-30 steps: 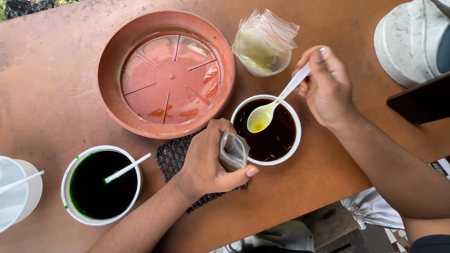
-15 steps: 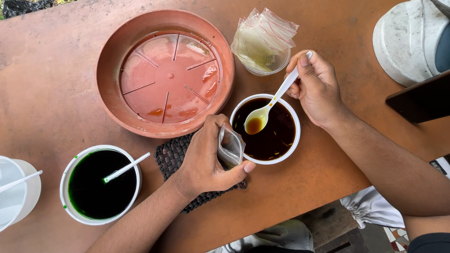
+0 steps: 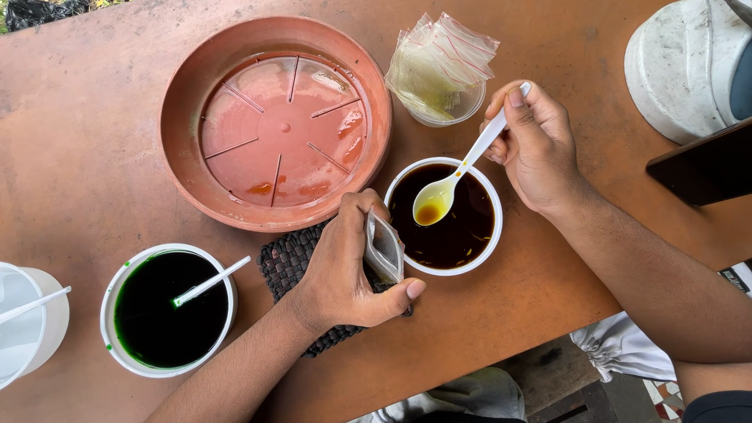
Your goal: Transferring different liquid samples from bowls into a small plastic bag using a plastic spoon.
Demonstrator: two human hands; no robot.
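Note:
My left hand (image 3: 341,270) holds a small clear plastic bag (image 3: 384,249) open at the near left rim of a white bowl of dark brown liquid (image 3: 450,219). My right hand (image 3: 536,145) grips the handle of a white plastic spoon (image 3: 458,176). The spoon's bowl hangs just over the brown liquid, carrying a little amber liquid. The left hand rests over a dark woven mat (image 3: 301,270).
A large terracotta plant saucer (image 3: 274,117) sits behind the mat. A cup of small clear bags (image 3: 442,70) stands right of it. A white bowl of green liquid (image 3: 168,309) with a spoon sits near left, a white cup (image 3: 27,333) at the left edge, a white container (image 3: 689,66) far right.
The spoon has tipped lower over the brown bowl and holds less liquid. My right hand shifted slightly left. My left hand keeps the bag in the same place.

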